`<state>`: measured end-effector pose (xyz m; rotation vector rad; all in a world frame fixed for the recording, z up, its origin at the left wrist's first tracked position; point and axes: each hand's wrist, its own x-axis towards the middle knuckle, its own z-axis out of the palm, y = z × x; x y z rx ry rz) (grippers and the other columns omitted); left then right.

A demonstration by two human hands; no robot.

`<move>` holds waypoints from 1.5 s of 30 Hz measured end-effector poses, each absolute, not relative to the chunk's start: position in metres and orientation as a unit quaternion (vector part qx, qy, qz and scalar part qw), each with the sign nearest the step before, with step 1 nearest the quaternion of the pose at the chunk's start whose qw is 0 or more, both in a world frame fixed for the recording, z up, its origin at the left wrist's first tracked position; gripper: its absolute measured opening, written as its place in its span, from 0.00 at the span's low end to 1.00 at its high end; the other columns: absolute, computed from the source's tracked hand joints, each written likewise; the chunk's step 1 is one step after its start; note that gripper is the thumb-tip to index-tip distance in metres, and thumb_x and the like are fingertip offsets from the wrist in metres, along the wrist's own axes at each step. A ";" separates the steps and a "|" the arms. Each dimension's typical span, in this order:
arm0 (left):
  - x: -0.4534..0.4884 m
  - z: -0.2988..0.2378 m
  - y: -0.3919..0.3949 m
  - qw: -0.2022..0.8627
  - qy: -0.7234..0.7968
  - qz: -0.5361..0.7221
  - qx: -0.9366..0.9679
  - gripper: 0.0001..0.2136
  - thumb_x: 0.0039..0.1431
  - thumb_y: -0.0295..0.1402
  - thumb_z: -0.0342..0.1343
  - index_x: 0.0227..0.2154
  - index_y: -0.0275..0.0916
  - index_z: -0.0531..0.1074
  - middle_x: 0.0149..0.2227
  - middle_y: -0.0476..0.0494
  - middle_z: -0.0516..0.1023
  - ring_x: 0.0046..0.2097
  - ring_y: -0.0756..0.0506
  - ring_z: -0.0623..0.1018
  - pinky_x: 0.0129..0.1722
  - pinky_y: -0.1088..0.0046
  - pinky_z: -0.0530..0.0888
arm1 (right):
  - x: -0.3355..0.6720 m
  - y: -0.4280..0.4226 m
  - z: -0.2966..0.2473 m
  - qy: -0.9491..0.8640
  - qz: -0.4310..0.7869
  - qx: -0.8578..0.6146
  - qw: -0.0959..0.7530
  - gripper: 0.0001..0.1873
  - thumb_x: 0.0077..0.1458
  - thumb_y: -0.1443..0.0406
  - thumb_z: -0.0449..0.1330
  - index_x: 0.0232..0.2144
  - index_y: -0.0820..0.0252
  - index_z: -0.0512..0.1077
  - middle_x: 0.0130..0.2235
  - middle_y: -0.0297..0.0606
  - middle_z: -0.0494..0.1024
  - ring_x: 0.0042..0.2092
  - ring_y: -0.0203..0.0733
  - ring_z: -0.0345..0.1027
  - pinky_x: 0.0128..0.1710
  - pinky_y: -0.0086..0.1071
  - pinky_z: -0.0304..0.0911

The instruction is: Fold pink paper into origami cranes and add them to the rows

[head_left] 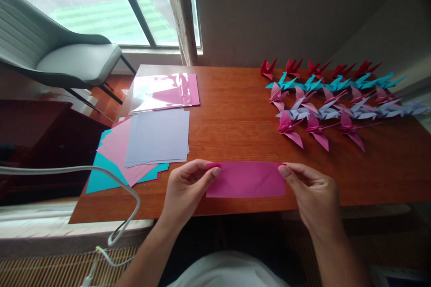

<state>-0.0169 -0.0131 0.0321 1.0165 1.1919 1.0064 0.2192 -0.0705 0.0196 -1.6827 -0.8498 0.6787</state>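
Observation:
A magenta sheet of origami paper, folded into a long rectangle, is stretched between my two hands near the front edge of the table. My left hand pinches its upper left corner between thumb and finger. At the upper right corner, my right hand grips it the same way. Faint diagonal crease lines run across the paper. Beyond it on the right stand rows of folded paper cranes: magenta cranes nearest, then lavender, pink, turquoise and red cranes at the back.
Left on the wooden table lie lavender sheets, over fanned pink and turquoise sheets. Behind them is a shiny clear packet of magenta paper. A white cable loops over the table's left corner. A chair stands by the window.

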 end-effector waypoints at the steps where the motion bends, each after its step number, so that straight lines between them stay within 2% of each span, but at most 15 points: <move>1: -0.017 0.032 -0.013 0.597 0.514 0.434 0.437 0.06 0.50 0.34 0.70 0.27 0.38 0.81 0.26 0.49 0.81 0.27 0.53 0.75 0.25 0.85 0.70 | 0.219 -0.070 0.020 -0.358 0.286 -0.708 0.538 0.13 0.43 0.55 0.74 0.28 0.56 0.84 0.28 0.39 0.85 0.27 0.43 0.79 0.25 0.28 0.75; 13: -0.018 0.032 -0.013 0.588 0.528 0.433 0.434 0.09 0.50 0.37 0.71 0.25 0.37 0.80 0.24 0.49 0.79 0.26 0.54 0.74 0.24 0.85 0.68 | 0.218 -0.070 0.025 -0.387 0.287 -0.707 0.517 0.10 0.46 0.56 0.73 0.28 0.55 0.84 0.28 0.37 0.85 0.28 0.42 0.79 0.26 0.27 0.75; 20: -0.020 0.031 -0.012 0.587 0.524 0.429 0.444 0.08 0.51 0.36 0.70 0.27 0.38 0.80 0.27 0.49 0.82 0.28 0.53 0.77 0.27 0.85 0.71 | 0.215 -0.069 0.035 -0.408 0.305 -0.709 0.488 0.08 0.51 0.58 0.70 0.29 0.55 0.83 0.29 0.35 0.85 0.30 0.41 0.79 0.31 0.27 0.74; 33: -0.020 0.031 -0.006 0.575 0.558 0.394 0.451 0.11 0.51 0.40 0.70 0.31 0.37 0.81 0.30 0.46 0.84 0.31 0.49 0.79 0.29 0.80 0.73 | 0.222 -0.057 0.024 -0.389 0.364 -0.690 0.490 0.11 0.47 0.56 0.72 0.31 0.56 0.84 0.32 0.39 0.85 0.32 0.45 0.80 0.33 0.34 0.77; 37: -0.022 0.027 0.000 0.567 0.561 0.386 0.464 0.12 0.52 0.40 0.69 0.32 0.37 0.80 0.30 0.46 0.83 0.31 0.49 0.79 0.29 0.80 0.73 | 0.223 -0.049 0.022 -0.399 0.373 -0.681 0.488 0.10 0.49 0.57 0.71 0.31 0.57 0.83 0.33 0.39 0.85 0.34 0.45 0.80 0.35 0.34 0.77; 45: -0.025 0.023 0.017 0.500 0.559 0.367 0.550 0.12 0.56 0.42 0.66 0.36 0.39 0.77 0.32 0.47 0.81 0.33 0.48 0.78 0.30 0.79 0.72 | 0.226 -0.027 0.023 -0.448 0.376 -0.656 0.477 0.11 0.54 0.56 0.68 0.31 0.58 0.81 0.33 0.37 0.84 0.34 0.42 0.78 0.35 0.31 0.74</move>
